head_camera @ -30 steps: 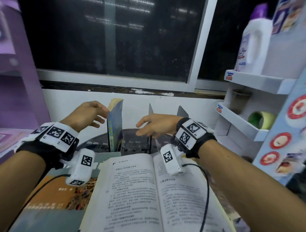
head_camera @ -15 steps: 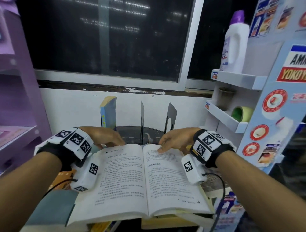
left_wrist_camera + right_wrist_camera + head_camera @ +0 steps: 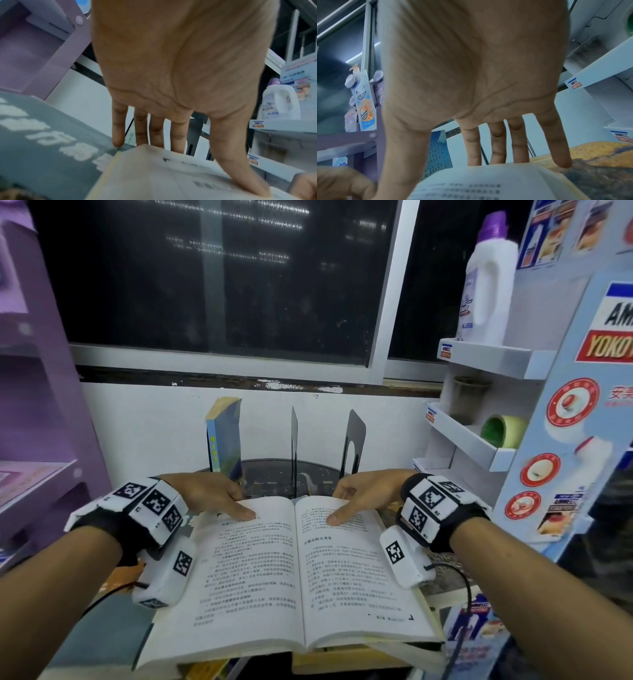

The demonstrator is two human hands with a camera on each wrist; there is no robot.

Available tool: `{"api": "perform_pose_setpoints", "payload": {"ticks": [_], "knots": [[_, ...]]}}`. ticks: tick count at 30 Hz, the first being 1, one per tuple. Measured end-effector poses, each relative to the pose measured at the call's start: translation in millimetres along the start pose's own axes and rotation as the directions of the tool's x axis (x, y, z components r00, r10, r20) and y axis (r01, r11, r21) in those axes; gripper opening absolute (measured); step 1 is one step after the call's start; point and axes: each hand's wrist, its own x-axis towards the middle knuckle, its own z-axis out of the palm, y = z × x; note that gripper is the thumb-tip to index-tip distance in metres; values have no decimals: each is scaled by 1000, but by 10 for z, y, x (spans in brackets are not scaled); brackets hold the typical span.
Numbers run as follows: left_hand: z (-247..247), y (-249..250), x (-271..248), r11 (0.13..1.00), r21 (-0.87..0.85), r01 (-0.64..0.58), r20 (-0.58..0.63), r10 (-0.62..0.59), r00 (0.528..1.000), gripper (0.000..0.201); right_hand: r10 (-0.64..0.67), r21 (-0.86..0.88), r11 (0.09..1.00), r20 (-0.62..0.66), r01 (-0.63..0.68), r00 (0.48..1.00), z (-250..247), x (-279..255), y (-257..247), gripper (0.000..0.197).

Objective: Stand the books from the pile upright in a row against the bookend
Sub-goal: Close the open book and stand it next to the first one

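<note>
An open book (image 3: 294, 570) lies face up on the pile, over a grey-covered book (image 3: 102, 635) and a yellow-brown one (image 3: 599, 169). My left hand (image 3: 245, 504) holds the top edge of the left page, thumb on the paper and fingers (image 3: 154, 135) down behind the edge. My right hand (image 3: 335, 507) holds the right page's top edge the same way, with its fingers (image 3: 496, 148) behind it. Beyond them a blue book (image 3: 224, 440) stands upright on the left. To its right are two black bookend plates (image 3: 294, 450) (image 3: 352, 443).
A dark round table top (image 3: 274, 474) carries the bookends, against a white wall under a window. A purple shelf unit (image 3: 41, 405) stands at the left. At the right, a white rack (image 3: 486, 361) holds a detergent bottle (image 3: 489, 278) and a tape roll (image 3: 501, 431).
A second ago my left hand was at the upright blue book and my right hand hung in the air. Both came down onto the open book's top edge and put their thumbs on the pages.
</note>
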Motion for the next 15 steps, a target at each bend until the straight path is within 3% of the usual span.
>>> {"api": "perform_pose_setpoints", "payload": {"ticks": [4,9,15], "knots": [[12,-43,11,999,-16,34,-17,-34,999,39,14,-21,1000,0,-14,1000,22,28,43,42],[-8,-101,29,993,-118,1,-70,-9,998,26,-4,18,1000,-10,4,1000,-9,17,65,34],[-84,-123,-21,969,-248,-12,-125,-19,992,33,-20,47,999,-67,24,998,-59,-17,52,45]]}}
